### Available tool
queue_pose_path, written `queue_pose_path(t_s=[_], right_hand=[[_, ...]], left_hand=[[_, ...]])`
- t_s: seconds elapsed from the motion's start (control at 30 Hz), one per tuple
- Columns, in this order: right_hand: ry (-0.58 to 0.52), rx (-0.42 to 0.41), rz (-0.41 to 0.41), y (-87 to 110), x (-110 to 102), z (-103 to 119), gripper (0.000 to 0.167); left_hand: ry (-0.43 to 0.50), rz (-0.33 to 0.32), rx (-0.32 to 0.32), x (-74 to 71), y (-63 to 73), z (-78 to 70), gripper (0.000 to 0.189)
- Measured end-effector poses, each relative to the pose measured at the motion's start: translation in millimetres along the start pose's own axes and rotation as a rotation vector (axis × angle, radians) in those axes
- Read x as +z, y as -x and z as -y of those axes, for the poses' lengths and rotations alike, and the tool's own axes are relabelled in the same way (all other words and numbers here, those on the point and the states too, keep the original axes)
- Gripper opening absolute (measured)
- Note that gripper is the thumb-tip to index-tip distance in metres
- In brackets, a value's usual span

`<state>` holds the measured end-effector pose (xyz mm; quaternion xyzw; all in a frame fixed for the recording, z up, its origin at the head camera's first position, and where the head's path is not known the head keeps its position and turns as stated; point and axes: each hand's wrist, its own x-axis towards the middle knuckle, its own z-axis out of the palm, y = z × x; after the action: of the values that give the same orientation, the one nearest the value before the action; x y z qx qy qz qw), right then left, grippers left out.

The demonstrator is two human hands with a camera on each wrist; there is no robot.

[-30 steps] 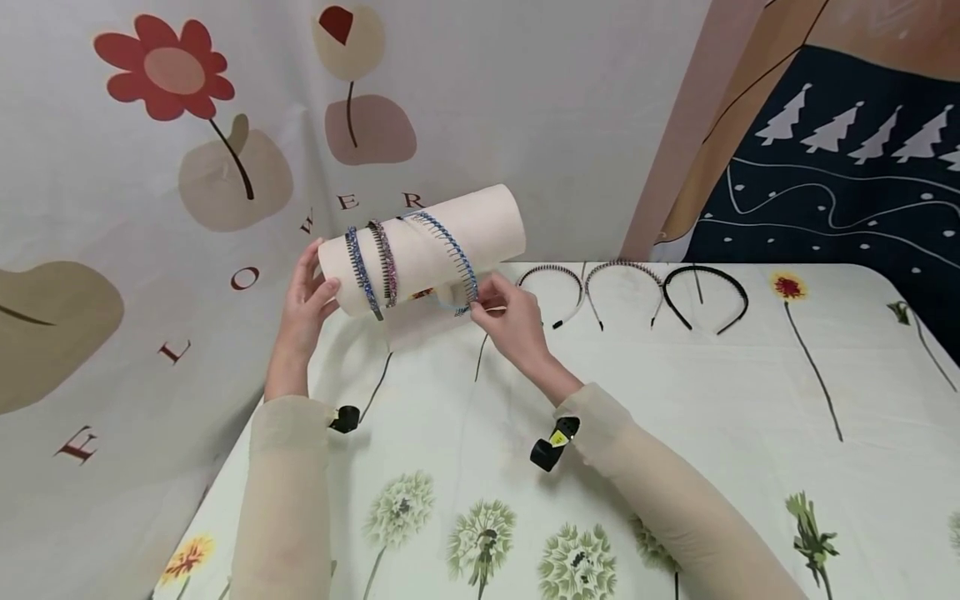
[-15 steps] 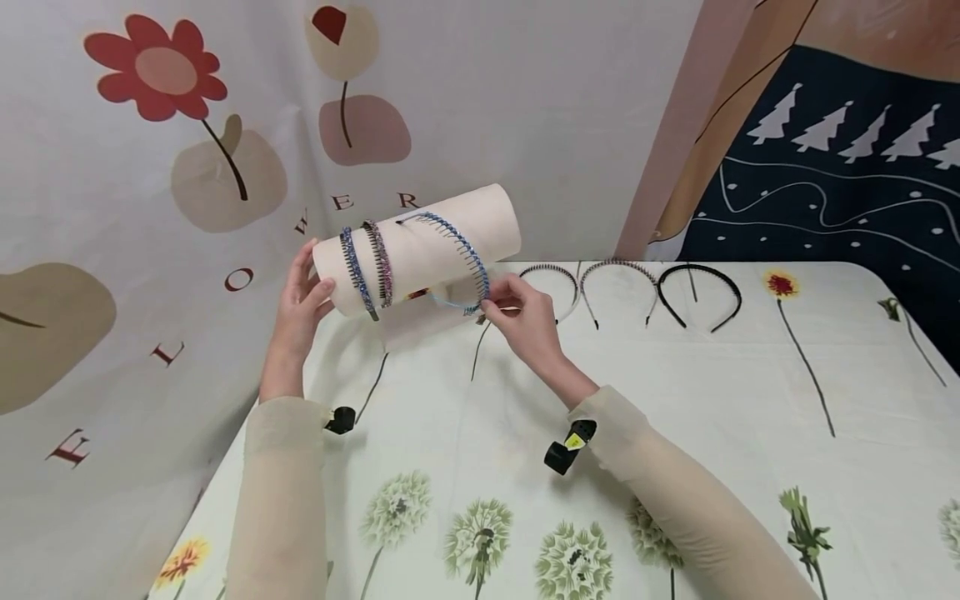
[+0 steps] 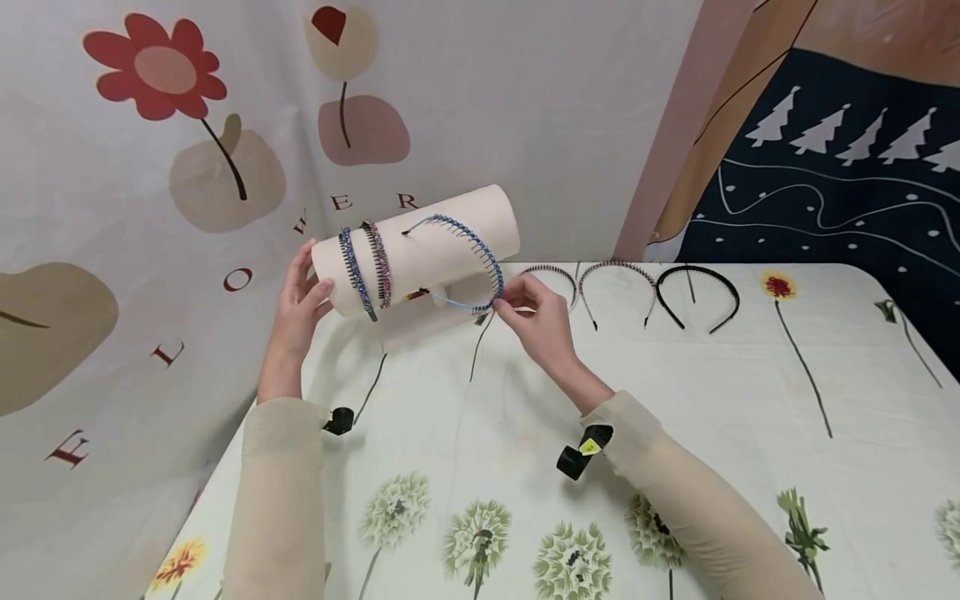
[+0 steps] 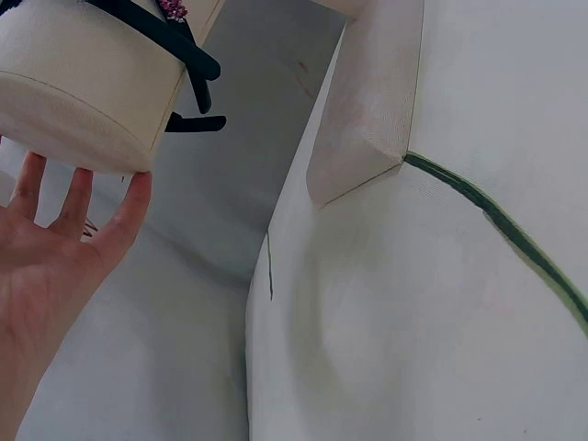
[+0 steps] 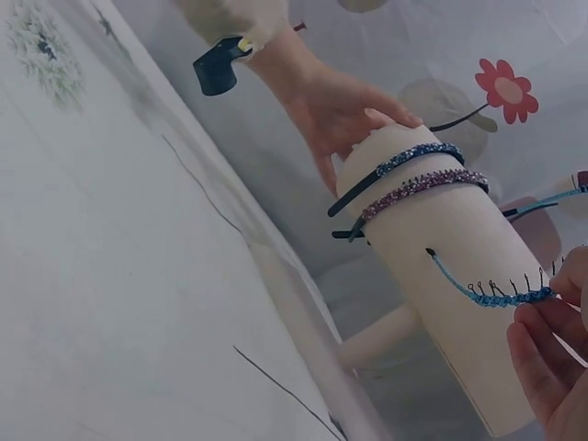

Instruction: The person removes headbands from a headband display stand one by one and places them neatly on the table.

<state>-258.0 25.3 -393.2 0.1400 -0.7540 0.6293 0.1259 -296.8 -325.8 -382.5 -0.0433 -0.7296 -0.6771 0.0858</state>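
A: Hands?
B: Right hand pinches blue toothed headband; left hand spread wide, fingertips touching end of cylindrical headband stand.
A: Headband where?
B: Front of stand, contact unclear.

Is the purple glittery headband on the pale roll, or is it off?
On. The head view shows the purple glittery headband curving across the pale roll, beside the blue glittery headband nearer the left hand.

The held headband is blue, the cylinder plain cream.
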Motion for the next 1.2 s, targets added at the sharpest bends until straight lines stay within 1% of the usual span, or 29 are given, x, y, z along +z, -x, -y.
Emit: queue_pose_path(t_s=[0.3, 0.47, 0.5, 0.7, 0.73, 0.9, 1.07, 1.2], right_hand=[[-0.044, 0.005, -0.003, 1.7, -10.2, 2.2, 0.010], [-0.038, 0.010, 0.008, 2.1, -17.7, 0.9, 0.010], [-0.034, 0.020, 0.014, 3.2, -19.5, 5.5, 0.011], [-0.029, 0.045, 0.038, 4.8, -28.0, 8.5, 0.012], [-0.034, 0.043, 0.042, 4.0, -29.0, 4.1, 0.012], [-0.061, 0.064, 0.079, 5.1, -34.2, 3.1, 0.013], [-0.088, 0.085, 0.112, 7.6, -40.8, 1.3, 0.015], [-0.096, 0.093, 0.132, 10.2, -47.7, 0.6, 0.018]], left_hand=[[0.001, 0.003, -0.012, -1.4, -1.7, 2.2, 0.064], [0.002, 0.003, -0.014, -1.2, -1.4, 1.2, 0.065], [0.002, 0.002, -0.015, -1.2, -1.2, 1.0, 0.065], [-0.010, 0.007, -0.020, 7.5, 11.3, -18.3, 0.066], [-0.012, 0.009, -0.021, 9.2, 13.4, -21.6, 0.067], [0.001, 0.014, -0.019, 8.0, 11.9, -19.2, 0.067], [0.025, 0.016, -0.011, 2.9, 4.7, -7.9, 0.066], [0.017, 0.008, -0.007, -0.6, -0.5, 0.6, 0.067]])
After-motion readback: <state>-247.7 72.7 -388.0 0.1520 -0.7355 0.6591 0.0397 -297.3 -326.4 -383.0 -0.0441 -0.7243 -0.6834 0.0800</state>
